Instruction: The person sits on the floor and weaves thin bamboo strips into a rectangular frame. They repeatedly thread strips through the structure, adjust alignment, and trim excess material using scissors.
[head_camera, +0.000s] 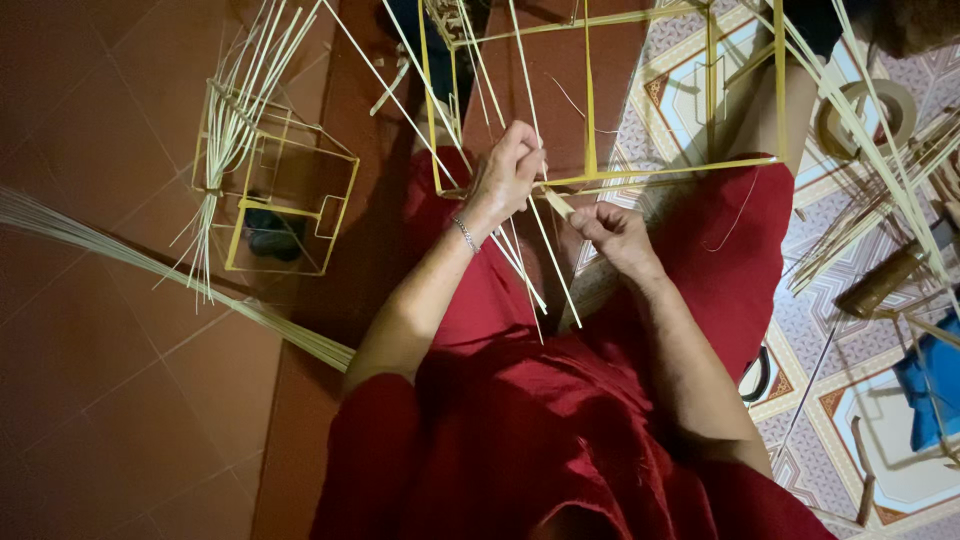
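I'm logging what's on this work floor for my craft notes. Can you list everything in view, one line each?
bamboo frame: one, yellow, over the lap.
thin strips: several, pale, running through both hands.
second frame: one, yellow, on the brown floor at left, strips bundled on it.
long strip bundle: one, pale, across the floor at left.
tape roll: one, tan, upper right.
blue cloth: one, right edge.
red garment: one, covering the lap.
bracelet: one, silver, left wrist.
left hand: gripping strips.
right hand: pinching a strip end.
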